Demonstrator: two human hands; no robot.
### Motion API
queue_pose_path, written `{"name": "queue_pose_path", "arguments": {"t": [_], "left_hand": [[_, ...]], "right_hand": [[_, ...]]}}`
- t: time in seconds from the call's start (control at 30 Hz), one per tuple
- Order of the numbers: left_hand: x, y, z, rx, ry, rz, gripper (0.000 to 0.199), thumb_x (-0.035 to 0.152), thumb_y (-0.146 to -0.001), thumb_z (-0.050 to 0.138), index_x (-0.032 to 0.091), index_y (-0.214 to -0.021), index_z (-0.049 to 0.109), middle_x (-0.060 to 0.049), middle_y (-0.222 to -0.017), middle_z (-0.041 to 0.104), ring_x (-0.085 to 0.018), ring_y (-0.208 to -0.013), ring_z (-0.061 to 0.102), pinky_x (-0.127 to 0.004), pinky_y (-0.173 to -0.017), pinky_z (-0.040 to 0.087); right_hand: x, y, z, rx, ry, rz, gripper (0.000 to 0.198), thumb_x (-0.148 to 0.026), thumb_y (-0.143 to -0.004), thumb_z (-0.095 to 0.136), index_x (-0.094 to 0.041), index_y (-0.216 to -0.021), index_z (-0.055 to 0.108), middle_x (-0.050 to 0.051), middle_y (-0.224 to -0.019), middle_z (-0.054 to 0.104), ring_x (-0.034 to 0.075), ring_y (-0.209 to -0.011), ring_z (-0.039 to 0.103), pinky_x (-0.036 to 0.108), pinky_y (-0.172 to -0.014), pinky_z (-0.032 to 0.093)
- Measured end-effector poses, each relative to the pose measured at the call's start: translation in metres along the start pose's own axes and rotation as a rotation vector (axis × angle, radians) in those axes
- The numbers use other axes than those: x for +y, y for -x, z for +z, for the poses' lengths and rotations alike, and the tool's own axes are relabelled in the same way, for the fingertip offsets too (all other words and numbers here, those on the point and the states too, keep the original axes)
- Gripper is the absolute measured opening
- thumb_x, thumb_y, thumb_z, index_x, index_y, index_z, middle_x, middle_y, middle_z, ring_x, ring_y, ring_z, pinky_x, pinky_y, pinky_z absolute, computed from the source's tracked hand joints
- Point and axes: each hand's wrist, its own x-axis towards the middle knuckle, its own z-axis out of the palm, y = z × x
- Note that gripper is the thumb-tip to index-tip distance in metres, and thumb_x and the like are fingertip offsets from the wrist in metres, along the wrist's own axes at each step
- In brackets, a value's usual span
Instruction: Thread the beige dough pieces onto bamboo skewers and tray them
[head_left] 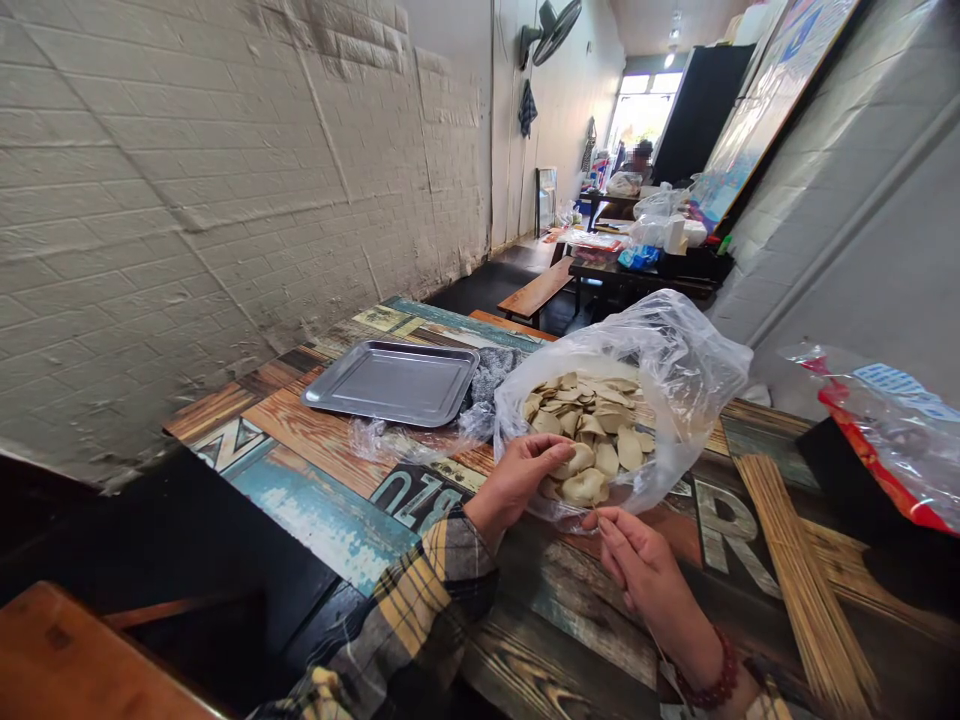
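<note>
Because, in the head view, the right hand clamps a thin stick between its fingers near the left hand, a slip could prick the fingers pinching a pale piece over the plastic bag, which holds similar pieces right of the metal tray.

Lettering on the patchwork tabletop
A large pale R lies just right of the right hand; left of the left hand runs a row of characters (round ones like 0 and 8, the middle unsure), and farther left a Z or N. Beyond the hands, to the right, the wall board's blue print is unreadable.
</note>
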Motion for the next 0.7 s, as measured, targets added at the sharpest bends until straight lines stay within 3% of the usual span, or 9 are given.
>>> {"name": "queue_pose_path", "arguments": {"t": [0.43, 0.7], "left_hand": [[-0.002, 0.009, 0.014, -0.141, 0.213, -0.142, 0.050, 0.036, -0.052, 0.087, 0.011, -0.092, 0.071, -0.007, -0.083, 0.066, -0.014, -0.072, 0.056, -0.024, -0.067, 0.042], [-0.012, 0.010, 0.025, -0.054, 0.251, -0.145, 0.042, 0.041, -0.052, 0.086, 0.010, -0.077, 0.071, -0.004, -0.072, 0.063, -0.009, -0.061, 0.050, -0.022, -0.061, 0.036]], "right_hand": [[-0.002, 0.001, 0.002, 0.055, -0.155, 0.003, 0.039, -0.058, -0.086, 0.050, -0.020, -0.093, 0.056, -0.011, -0.047, 0.035, 0.006, -0.036, 0.025, 0.016, -0.032, 0.024], [-0.001, 0.000, 0.005, 0.092, -0.159, -0.008, 0.041, -0.060, -0.084, 0.052, -0.020, -0.089, 0.054, -0.011, -0.047, 0.037, 0.005, -0.035, 0.028, 0.016, -0.032, 0.025]]}}
